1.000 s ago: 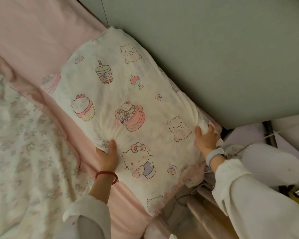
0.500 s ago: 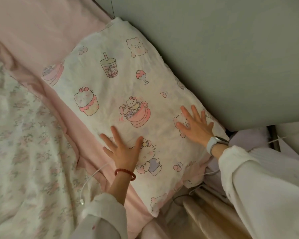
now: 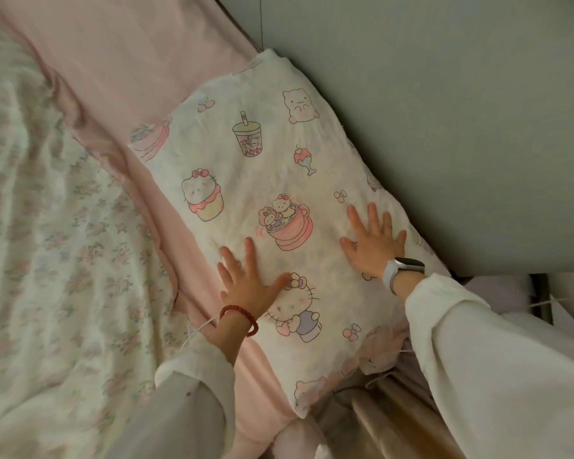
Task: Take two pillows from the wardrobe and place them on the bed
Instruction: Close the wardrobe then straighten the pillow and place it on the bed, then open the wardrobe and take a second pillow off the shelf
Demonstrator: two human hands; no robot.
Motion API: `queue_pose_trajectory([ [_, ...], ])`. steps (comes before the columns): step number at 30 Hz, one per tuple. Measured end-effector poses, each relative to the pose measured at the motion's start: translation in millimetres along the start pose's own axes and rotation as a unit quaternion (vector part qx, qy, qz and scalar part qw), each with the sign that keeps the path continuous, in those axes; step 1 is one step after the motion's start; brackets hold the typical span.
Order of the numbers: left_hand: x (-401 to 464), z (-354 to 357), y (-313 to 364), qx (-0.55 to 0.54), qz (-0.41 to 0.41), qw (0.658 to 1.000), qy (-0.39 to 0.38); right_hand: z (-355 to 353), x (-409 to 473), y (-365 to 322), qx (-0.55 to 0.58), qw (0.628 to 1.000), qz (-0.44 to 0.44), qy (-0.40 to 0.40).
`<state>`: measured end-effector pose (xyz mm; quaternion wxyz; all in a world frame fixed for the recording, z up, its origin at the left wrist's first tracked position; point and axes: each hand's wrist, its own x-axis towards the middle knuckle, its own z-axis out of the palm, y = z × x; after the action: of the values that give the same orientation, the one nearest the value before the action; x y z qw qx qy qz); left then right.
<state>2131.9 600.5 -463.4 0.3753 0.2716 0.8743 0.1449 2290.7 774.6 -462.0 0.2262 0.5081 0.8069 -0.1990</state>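
A white pillow [image 3: 272, 180] printed with pink cartoon cats, cups and cupcakes lies flat on the pink bed sheet [image 3: 120, 61], its long side against the grey headboard. My left hand [image 3: 247, 281], with a red bead bracelet, rests flat on the pillow's near left part with fingers spread. Flat on the pillow's right part lies my right hand [image 3: 373, 243], a watch on its wrist and its fingers also spread. Neither hand grips anything. Only one pillow is in view.
A floral quilt [image 3: 47, 260] covers the left side of the bed. The grey headboard [image 3: 444, 111] runs along the right. A thin white cable [image 3: 199, 329] lies by my left wrist. Below the pillow's near corner are a bed edge and cluttered items [image 3: 378, 402].
A second ago both hands gripped the pillow's near edge. They let go and moved up onto its top, now lying flat with fingers spread. The pillow has settled on the bed.
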Motion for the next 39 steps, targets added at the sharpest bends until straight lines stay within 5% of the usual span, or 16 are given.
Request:
queue_pose_trajectory([
  [3,-2.4,-28.9,-8.5,0.020,0.042,0.998,-0.029,-11.7,-13.4,-23.6,-0.013,0.999,0.030,0.016],
  [7,-36.1,-66.8,-37.4,-0.027,0.067,0.996,0.052,-6.5,-63.5,-84.3,0.040,0.996,-0.045,0.062],
  [13,-154.3,-109.5,-158.9,-0.145,-0.034,0.974,0.170,50.1,-202.0,-217.6,0.217,0.959,-0.180,-0.019],
  [23,-451.8,-163.9,-472.6,-0.278,-0.200,0.873,0.349,212.5,-486.9,-426.2,0.171,0.909,-0.353,-0.144],
  [28,-587.1,-152.9,-593.4,-0.336,-0.324,0.770,0.434,298.3,-603.5,-513.3,0.091,0.861,-0.438,-0.240],
  [33,-661.4,-137.3,-668.9,-0.364,-0.392,0.694,0.482,363.6,-676.7,-580.3,0.022,0.818,-0.499,-0.286],
  [39,-695.0,-160.5,-764.9,-0.367,-0.418,0.661,0.504,418.4,-727.5,-675.6,-0.010,0.793,-0.536,-0.289],
])
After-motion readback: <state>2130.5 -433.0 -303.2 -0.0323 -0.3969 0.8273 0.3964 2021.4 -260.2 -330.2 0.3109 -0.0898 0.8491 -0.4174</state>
